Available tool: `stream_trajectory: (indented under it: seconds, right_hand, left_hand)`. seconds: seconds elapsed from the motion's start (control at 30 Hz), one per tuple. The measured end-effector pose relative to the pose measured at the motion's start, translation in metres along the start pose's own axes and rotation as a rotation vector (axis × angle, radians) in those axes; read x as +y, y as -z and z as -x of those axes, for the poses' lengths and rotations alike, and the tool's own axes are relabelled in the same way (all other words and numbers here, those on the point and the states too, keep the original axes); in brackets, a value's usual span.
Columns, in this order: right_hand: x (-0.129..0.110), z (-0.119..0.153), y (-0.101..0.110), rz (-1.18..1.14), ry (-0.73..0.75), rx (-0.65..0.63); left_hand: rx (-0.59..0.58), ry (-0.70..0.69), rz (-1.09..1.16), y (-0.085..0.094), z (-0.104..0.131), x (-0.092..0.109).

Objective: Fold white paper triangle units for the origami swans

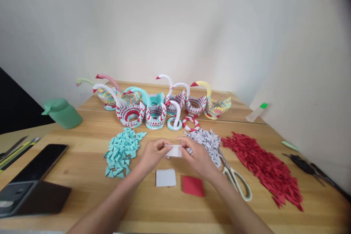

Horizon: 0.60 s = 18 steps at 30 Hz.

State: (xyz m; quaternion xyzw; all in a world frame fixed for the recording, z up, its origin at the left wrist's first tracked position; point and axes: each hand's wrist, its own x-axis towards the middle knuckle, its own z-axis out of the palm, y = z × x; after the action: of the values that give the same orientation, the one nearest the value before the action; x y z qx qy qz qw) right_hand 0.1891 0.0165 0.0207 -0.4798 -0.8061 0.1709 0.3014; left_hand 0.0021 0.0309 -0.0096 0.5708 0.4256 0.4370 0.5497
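Note:
A small white paper slip (pixel 173 150) is stretched between my two hands above the table. My left hand (pixel 155 153) pinches its left end, thumb in front and fingers behind. At the other end, my right hand (pixel 196 155) grips it the same way. Below them lie a stack of white paper slips (pixel 166 178) and a stack of red paper slips (pixel 193 186). Folded paper triangles are heaped around: turquoise ones (pixel 122 151) left of my hands, pale grey-white ones (pixel 207 139) just behind my right hand, red ones (pixel 263 166) farther right.
Scissors (pixel 237 181) lie beside my right forearm. Several folded-paper swans, one white and red (pixel 130 113), line the back, with a red-white ring (pixel 191 124). A green jug (pixel 62 113), a phone (pixel 41 162) and a dark stand (pixel 35 197) are on the left.

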Motion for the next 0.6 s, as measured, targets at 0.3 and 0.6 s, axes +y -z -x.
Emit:
stream_trajectory:
  seconds: [0.3, 0.6]
  right_hand:
    - [0.009, -0.012, -0.004, -0.083, 0.356, 0.041]
    - [0.014, -0.003, -0.008, -0.336, 0.086, 0.179]
  left_hand:
    - [0.019, 0.089, 0.207, 0.000, 0.003, 0.008]
    - [-0.021, -0.072, -0.058, -0.008, 0.008, 0.015]
